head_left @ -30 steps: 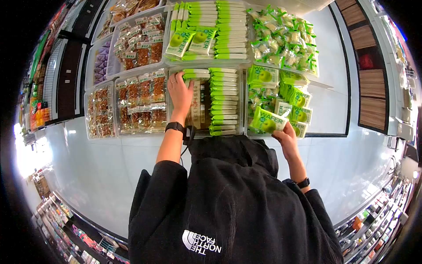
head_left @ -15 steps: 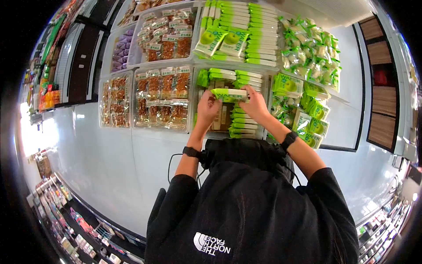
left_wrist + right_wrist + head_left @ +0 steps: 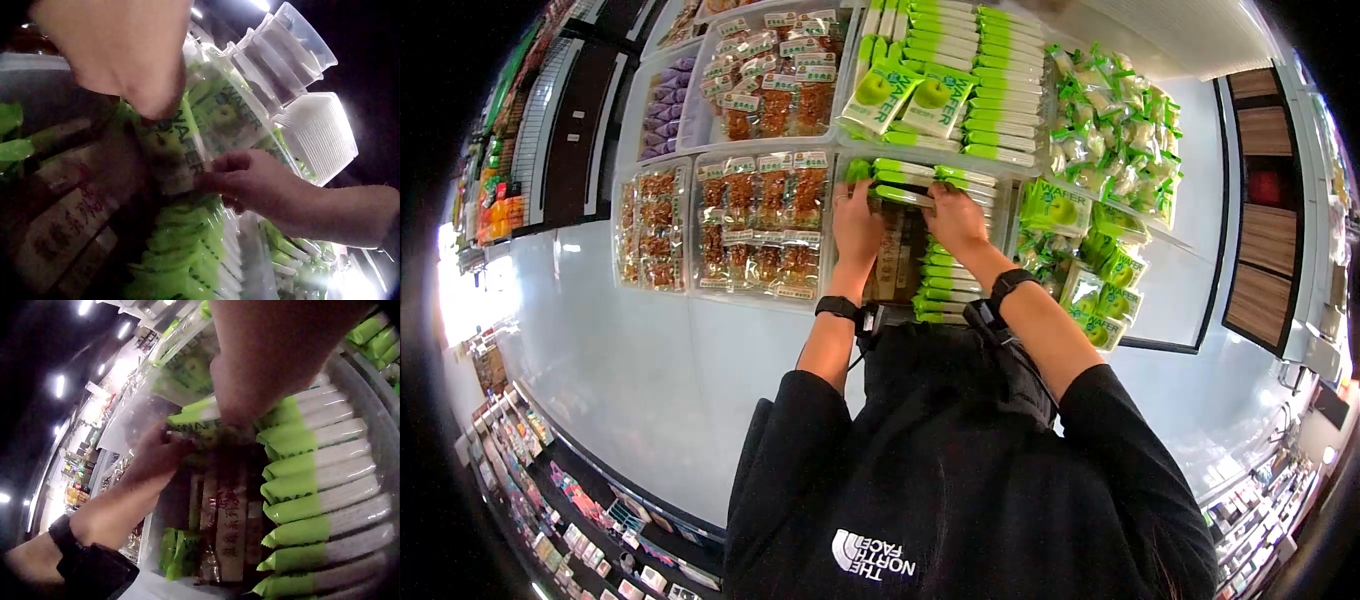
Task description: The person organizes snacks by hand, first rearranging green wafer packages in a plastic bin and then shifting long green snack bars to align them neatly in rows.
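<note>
My left hand [image 3: 857, 228] and right hand [image 3: 958, 222] pinch the two ends of a green-and-white wafer pack [image 3: 903, 196]. It stands on edge at the back left of a clear plastic bin, right in front of another wafer pack [image 3: 902, 169]. In the left wrist view its printed face [image 3: 165, 147] spans the gap between the hands. A full row of upright wafer packs [image 3: 325, 494] fills the bin's right side. Brown cardboard with red lettering [image 3: 228, 525] shows on the floor of the bin in front of the held pack.
Right of the bin lies a loose heap of wafer packs [image 3: 1105, 265]. Behind are a fuller wafer bin [image 3: 1000, 75] and green-tied small packets [image 3: 1115, 125]. Bins of brown snack packs [image 3: 760, 225] stand to the left. A white counter edge [image 3: 730, 345] runs in front.
The right hand has carried a wafer pack from the heap on the right into the bin. The left hand has joined on its other end, and both have lowered it beside the back pack.
</note>
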`<state>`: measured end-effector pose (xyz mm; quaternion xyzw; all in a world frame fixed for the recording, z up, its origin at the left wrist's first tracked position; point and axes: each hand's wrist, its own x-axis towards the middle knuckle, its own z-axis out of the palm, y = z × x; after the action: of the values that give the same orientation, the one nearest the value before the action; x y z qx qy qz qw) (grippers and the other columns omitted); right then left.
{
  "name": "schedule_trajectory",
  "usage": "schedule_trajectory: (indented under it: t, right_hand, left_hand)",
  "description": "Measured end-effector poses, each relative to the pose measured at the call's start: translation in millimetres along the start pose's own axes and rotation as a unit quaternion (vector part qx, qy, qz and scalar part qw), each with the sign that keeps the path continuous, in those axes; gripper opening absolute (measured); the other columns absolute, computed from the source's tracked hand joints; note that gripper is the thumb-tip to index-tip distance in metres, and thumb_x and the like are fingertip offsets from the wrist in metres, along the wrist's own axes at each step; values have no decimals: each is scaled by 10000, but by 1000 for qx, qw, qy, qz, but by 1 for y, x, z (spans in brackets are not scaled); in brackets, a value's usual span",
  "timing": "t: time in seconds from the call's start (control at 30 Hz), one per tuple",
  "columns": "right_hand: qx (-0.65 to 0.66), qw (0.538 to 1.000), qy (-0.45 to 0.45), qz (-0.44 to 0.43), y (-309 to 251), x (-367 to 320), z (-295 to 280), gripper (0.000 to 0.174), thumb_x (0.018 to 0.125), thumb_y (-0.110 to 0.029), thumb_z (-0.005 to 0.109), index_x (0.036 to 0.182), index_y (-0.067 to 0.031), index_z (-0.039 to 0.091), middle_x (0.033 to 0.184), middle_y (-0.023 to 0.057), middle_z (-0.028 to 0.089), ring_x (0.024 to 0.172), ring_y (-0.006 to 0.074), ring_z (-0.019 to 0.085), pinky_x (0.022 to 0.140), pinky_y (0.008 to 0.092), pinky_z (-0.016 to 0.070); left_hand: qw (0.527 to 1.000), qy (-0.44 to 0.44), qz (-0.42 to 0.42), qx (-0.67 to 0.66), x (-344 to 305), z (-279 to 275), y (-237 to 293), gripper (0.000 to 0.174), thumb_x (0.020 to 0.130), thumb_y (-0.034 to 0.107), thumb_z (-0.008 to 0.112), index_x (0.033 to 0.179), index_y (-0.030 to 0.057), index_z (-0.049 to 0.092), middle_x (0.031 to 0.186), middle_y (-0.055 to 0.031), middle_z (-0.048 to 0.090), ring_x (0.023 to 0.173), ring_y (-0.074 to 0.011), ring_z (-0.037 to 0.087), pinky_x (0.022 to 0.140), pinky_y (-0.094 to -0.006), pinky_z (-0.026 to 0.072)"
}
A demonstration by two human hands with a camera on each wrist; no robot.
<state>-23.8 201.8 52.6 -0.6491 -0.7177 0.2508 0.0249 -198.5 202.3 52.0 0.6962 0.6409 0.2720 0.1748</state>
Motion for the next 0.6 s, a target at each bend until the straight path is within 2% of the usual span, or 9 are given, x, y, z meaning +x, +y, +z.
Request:
schedule_trajectory:
  t: [0.07,0.17,0.23,0.27,0.33,0.47,0.53,0.57,0.6]
  right_hand:
    - [-11,1000,17,-6,2,-2,5,496,814,-202,589,1249,-9,449,1032,230,600,859,362,613,703,439,526]
    - [23,998,-32,41,-5,-3,-6,480,798,-196,608,1212,-9,452,1007,228,600,806,375,617,665,448,519]
    - [24,999,-12,36,-4,-3,-5,381,821,-216,608,1108,-23,446,1002,220,596,811,377,612,651,452,517]
    - [24,999,10,32,-4,-4,-5,305,844,-236,608,1004,-38,441,996,212,592,817,380,608,638,456,514]
    - [32,999,21,32,-4,-7,-5,321,843,-240,611,1029,-38,445,992,211,595,818,382,608,645,455,513]
    - [88,994,65,13,3,-16,2,393,844,-243,616,1133,-35,448,986,194,606,788,364,614,663,440,506]
    - [145,987,67,29,3,-27,-5,385,839,-214,614,1139,-31,457,967,191,605,795,362,611,656,440,505]
    - [203,976,66,43,3,-34,-9,379,834,-184,613,1146,-26,465,948,188,604,803,360,608,650,439,504]
    - [201,976,67,43,4,-42,-13,379,834,-184,613,1146,-26,465,948,188,604,803,360,608,650,439,504]
  left_hand:
    - [999,18,-17,-48,-6,13,-2,351,743,-37,586,1070,6,465,1015,-217,487,883,-439,499,741,-473,429]
    - [993,47,-64,-90,-11,21,7,270,796,-4,584,1004,-15,413,929,-195,488,808,-389,500,728,-416,427]
    - [911,-38,-267,-312,-14,29,6,283,869,136,590,1040,-16,424,908,-168,534,795,-306,527,732,-367,429]
    - [911,-39,-268,-311,-16,33,6,283,869,136,590,1040,-16,424,908,-168,534,795,-306,527,732,-367,429]
    - [870,-42,-225,-436,-21,39,7,392,895,297,585,1073,-15,427,929,-129,576,828,-235,546,747,-332,440]
    - [881,-72,-272,-380,-14,32,22,581,894,414,560,1213,-45,401,1023,-120,565,890,-217,545,775,-322,440]
    - [771,-107,-483,-401,-1,30,32,722,886,459,552,1312,-84,340,1099,-140,541,933,-213,538,810,-331,440]
    - [772,-109,-480,-401,1,26,36,722,886,459,552,1312,-84,340,1099,-140,541,933,-213,538,810,-331,440]
    - [767,-135,-479,-406,4,21,42,749,882,495,518,1322,-77,314,1207,-176,495,1046,-265,508,882,-386,410]
